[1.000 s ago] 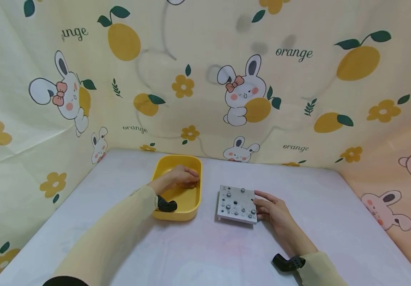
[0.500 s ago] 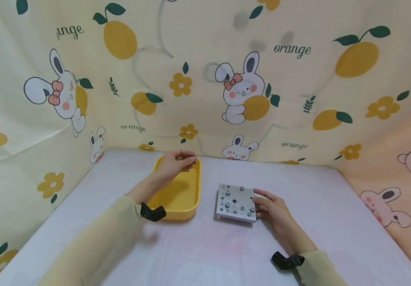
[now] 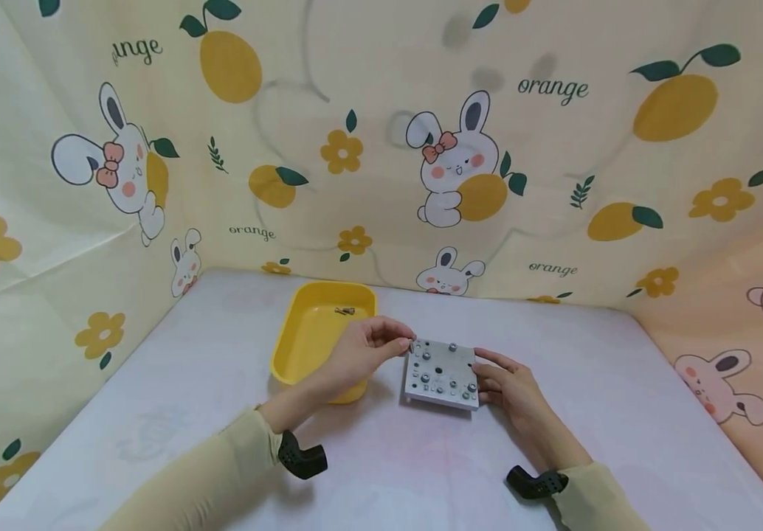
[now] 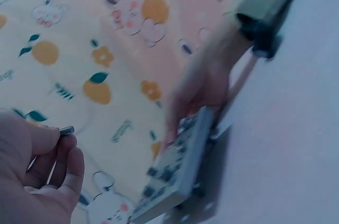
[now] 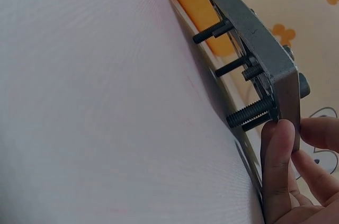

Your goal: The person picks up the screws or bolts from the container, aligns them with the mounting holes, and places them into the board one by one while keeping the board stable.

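My left hand [image 3: 370, 348] pinches a small metal screw [image 4: 67, 130] between thumb and fingertips; only its short cylindrical end shows. The fingertips are right at the far left corner of a grey metal plate [image 3: 444, 375]. Several screws and holes dot the plate's upper face. In the right wrist view, threaded screw shanks [image 5: 249, 112] stick out of the plate's underside, above the white tabletop. My right hand [image 3: 511, 387] grips the plate's right edge, thumb on one face and fingers on the other.
A yellow tray [image 3: 280, 359] stands left of the plate, partly behind my left forearm, with a few small metal pieces [image 3: 345, 310] at its far end. A patterned cloth [image 3: 381, 147] hangs along the back and sides of the white table [image 3: 381, 472].
My left hand has come up out of the yellow tray with the screw and moved right to the plate's corner. The right hand keeps its grip on the plate.
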The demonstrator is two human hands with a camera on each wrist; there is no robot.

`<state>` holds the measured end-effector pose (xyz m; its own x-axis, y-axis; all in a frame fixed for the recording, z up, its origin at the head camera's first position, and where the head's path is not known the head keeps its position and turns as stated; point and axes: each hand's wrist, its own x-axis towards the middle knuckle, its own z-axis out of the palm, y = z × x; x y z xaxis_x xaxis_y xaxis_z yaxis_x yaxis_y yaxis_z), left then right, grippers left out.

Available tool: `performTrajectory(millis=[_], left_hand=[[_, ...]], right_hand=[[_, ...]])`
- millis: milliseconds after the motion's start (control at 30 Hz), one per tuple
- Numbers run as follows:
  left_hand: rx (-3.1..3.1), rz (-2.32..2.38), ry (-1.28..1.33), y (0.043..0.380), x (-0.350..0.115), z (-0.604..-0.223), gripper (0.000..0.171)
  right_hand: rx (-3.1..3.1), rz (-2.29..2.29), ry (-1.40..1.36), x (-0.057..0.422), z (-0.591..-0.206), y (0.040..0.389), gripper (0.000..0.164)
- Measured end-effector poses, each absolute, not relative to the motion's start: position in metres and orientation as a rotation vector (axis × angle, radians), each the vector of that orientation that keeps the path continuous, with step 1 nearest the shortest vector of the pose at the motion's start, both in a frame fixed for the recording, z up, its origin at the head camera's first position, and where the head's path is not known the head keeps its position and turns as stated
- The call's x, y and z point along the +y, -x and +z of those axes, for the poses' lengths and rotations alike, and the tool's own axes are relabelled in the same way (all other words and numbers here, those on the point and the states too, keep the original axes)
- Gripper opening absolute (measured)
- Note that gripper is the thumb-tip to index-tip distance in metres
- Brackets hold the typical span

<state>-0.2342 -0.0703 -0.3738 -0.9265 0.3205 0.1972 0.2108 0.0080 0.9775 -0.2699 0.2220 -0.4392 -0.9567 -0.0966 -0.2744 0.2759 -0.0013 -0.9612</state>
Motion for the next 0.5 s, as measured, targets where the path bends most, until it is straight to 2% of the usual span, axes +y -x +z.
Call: performTrajectory(millis=[133, 333, 500], left_hand=[[2.184, 2.034, -0.616, 0.226, -0.058, -0.38, 0.014], [2.254, 1.963, -0.622, 0.233, -0.048, -0.399, 0.012], [2.339, 1.856, -0.667, 0.239, -0.048, -0.396, 0.011]], right_hand=[[2.024, -2.042, -0.178, 0.222, -0.438, 0.27, 0.053], [2.01, -2.05, -0.173, 0.222, -0.439, 0.27, 0.055], [2.018, -2.039, -0.167, 0.223, -0.438, 0.271, 0.055]])
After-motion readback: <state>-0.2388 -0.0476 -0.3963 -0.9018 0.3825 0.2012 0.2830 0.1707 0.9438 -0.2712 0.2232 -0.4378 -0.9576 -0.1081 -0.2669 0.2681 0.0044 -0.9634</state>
